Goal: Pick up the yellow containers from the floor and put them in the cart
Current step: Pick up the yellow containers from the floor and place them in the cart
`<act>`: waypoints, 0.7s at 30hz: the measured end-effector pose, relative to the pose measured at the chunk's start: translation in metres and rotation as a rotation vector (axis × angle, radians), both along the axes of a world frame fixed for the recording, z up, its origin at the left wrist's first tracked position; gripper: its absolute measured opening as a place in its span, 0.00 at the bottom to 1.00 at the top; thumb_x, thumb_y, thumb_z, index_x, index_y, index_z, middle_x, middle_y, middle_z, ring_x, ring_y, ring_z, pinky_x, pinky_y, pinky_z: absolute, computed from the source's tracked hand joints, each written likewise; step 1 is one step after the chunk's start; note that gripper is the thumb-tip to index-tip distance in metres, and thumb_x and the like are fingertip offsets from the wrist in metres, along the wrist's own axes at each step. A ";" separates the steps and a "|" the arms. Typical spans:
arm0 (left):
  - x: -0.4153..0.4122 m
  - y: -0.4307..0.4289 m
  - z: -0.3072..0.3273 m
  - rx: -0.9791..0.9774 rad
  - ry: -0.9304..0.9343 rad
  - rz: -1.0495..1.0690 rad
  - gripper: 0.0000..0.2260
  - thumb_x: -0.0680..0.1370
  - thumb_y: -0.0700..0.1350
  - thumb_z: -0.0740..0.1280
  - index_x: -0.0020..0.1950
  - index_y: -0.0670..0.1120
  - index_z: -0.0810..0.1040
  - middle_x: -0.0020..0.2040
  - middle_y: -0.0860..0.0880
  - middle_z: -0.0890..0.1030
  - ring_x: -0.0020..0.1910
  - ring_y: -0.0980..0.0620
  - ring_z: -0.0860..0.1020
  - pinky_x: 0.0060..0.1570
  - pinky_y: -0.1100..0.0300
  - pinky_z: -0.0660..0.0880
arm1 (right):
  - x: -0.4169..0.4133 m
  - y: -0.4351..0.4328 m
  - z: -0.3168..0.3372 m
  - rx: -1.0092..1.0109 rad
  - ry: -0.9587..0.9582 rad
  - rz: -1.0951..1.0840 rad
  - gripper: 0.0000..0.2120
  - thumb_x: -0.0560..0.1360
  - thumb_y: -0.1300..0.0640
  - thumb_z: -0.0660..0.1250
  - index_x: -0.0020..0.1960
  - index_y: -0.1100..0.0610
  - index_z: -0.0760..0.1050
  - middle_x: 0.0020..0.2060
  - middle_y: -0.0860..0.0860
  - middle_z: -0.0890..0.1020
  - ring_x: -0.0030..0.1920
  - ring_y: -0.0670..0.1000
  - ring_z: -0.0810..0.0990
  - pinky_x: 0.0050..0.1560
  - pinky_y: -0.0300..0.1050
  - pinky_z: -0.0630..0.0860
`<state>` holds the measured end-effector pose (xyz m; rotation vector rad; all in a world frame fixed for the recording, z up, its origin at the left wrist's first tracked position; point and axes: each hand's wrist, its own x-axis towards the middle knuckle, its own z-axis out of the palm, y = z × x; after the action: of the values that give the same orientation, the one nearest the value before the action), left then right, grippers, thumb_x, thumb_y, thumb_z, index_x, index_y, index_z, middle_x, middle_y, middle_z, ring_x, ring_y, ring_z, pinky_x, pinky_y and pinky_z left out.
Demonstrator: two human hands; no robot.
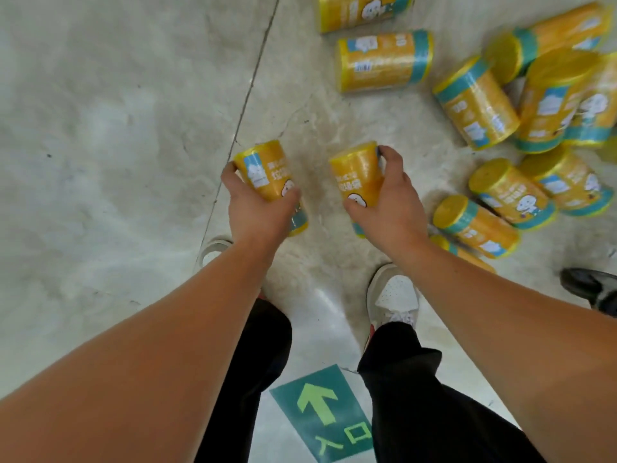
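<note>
The task looks partly done at most. 2 containers are off the floor, 1 in each hand, and the cart is not in view, so I cannot tell how many are already in it.

The left hand [253, 212] grips the left container [267, 170] round its lower half, fingers and thumb curled round the wall, with the yellow top pointing away from the person. Just beside it, the right hand [392, 208] holds the right container [355, 172] the same way, thumb across the near side and fingers wrapped over the far side. The 2 containers are near each other but apart, both held above the pale floor [117, 162].

What is left, as I judge it, is to carry these 2 to the cart and then deal with the loose containers [477, 101]. These lie ahead of the right hand and to its right. At least 9 are there, most on their sides, several touching or leaning on each other, and 1 partly hidden behind the right forearm.

Each container is a short cylinder, yellow with a teal band at 1 end. It has a blue and white label with a cartoon figure and looks wrapped in glossy film. 1 hand spans each easily, so they are probably light.
</note>
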<state>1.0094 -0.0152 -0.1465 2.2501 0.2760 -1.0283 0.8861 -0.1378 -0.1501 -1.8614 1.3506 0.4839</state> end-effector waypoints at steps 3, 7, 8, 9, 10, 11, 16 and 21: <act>0.003 -0.001 0.080 -0.056 0.000 -0.080 0.36 0.69 0.46 0.75 0.71 0.54 0.59 0.46 0.60 0.78 0.45 0.56 0.81 0.53 0.48 0.79 | 0.002 -0.003 0.074 -0.002 -0.061 -0.074 0.40 0.69 0.45 0.72 0.74 0.42 0.54 0.60 0.52 0.75 0.55 0.56 0.78 0.53 0.56 0.77; 0.001 -0.011 0.213 -0.168 -0.005 -0.091 0.36 0.70 0.44 0.76 0.70 0.57 0.60 0.49 0.60 0.76 0.46 0.60 0.80 0.53 0.49 0.80 | 0.004 -0.013 0.201 0.002 -0.177 -0.134 0.42 0.65 0.44 0.75 0.71 0.40 0.54 0.57 0.50 0.78 0.54 0.54 0.80 0.52 0.56 0.79; -0.001 -0.014 0.250 -0.198 -0.006 -0.088 0.36 0.70 0.44 0.77 0.70 0.58 0.60 0.51 0.59 0.76 0.46 0.60 0.80 0.52 0.50 0.80 | 0.004 -0.016 0.236 0.004 -0.205 -0.151 0.43 0.65 0.44 0.76 0.71 0.41 0.54 0.58 0.49 0.78 0.54 0.53 0.80 0.52 0.54 0.79; -0.005 -0.017 0.287 -0.227 -0.013 -0.090 0.36 0.70 0.45 0.77 0.70 0.60 0.60 0.52 0.58 0.76 0.47 0.59 0.80 0.52 0.51 0.80 | 0.002 -0.020 0.274 0.003 -0.236 -0.164 0.43 0.65 0.44 0.76 0.72 0.42 0.55 0.58 0.48 0.78 0.54 0.52 0.80 0.52 0.53 0.79; -0.009 -0.021 0.325 -0.251 -0.030 -0.100 0.36 0.69 0.45 0.77 0.69 0.61 0.59 0.53 0.58 0.76 0.48 0.58 0.81 0.51 0.51 0.80 | 0.000 -0.023 0.312 -0.002 -0.269 -0.171 0.42 0.65 0.44 0.76 0.72 0.43 0.56 0.58 0.47 0.78 0.53 0.51 0.80 0.51 0.52 0.79; -0.015 -0.024 0.365 -0.267 -0.055 -0.114 0.37 0.69 0.46 0.77 0.69 0.62 0.59 0.53 0.58 0.76 0.48 0.57 0.81 0.51 0.51 0.80 | -0.005 -0.026 0.350 -0.013 -0.304 -0.176 0.40 0.65 0.44 0.76 0.71 0.44 0.58 0.57 0.47 0.78 0.53 0.50 0.80 0.51 0.51 0.79; -0.054 -0.029 0.550 -0.328 -0.211 -0.175 0.38 0.68 0.48 0.77 0.70 0.62 0.59 0.54 0.56 0.78 0.47 0.57 0.81 0.50 0.50 0.80 | -0.043 -0.036 0.532 -0.099 -0.475 -0.195 0.37 0.63 0.44 0.76 0.67 0.43 0.62 0.54 0.44 0.77 0.51 0.47 0.79 0.49 0.51 0.79; -0.122 -0.017 0.676 -0.403 -0.304 -0.223 0.39 0.69 0.48 0.77 0.71 0.60 0.58 0.53 0.57 0.77 0.49 0.56 0.80 0.52 0.50 0.79 | -0.117 -0.016 0.656 -0.160 -0.584 -0.225 0.38 0.61 0.38 0.72 0.67 0.38 0.60 0.54 0.43 0.78 0.51 0.47 0.80 0.48 0.53 0.80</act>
<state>0.8875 -0.0325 0.5299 2.0526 -0.2946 -0.7514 0.7695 -0.1536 0.5058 -1.7531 1.1902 -0.2773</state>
